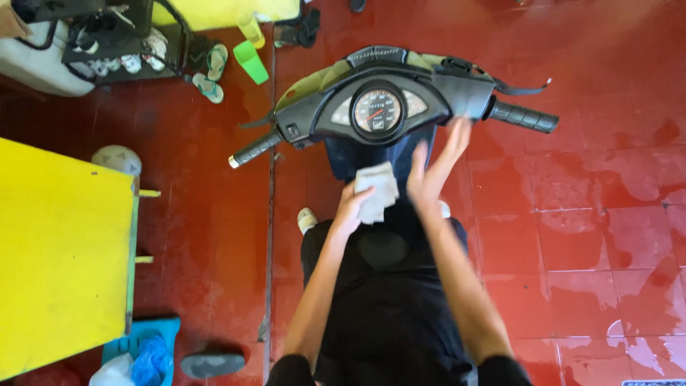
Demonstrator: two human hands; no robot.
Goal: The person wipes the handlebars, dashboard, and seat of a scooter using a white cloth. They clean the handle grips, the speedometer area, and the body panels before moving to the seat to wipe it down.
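I sit astride a scooter and look down at its handlebar [389, 100] with a round speedometer [377, 110] in the middle. My left hand [351, 207] grips a crumpled grey-white cloth [376, 191] just below the dashboard, over the dark blue inner panel. My right hand [437, 166] is raised beside it with fingers spread, its fingertips at the lower right edge of the dashboard; it holds nothing. The black seat [386, 286] runs between my forearms.
A yellow table [61, 250] stands at the left. Beneath it lie a blue tray [143, 343] with a blue bag and a dark sandal [212, 364]. A green cup [250, 61], flip-flops [211, 71] and a shoe rack sit at the back. The red tiled floor [600, 236] is wet.
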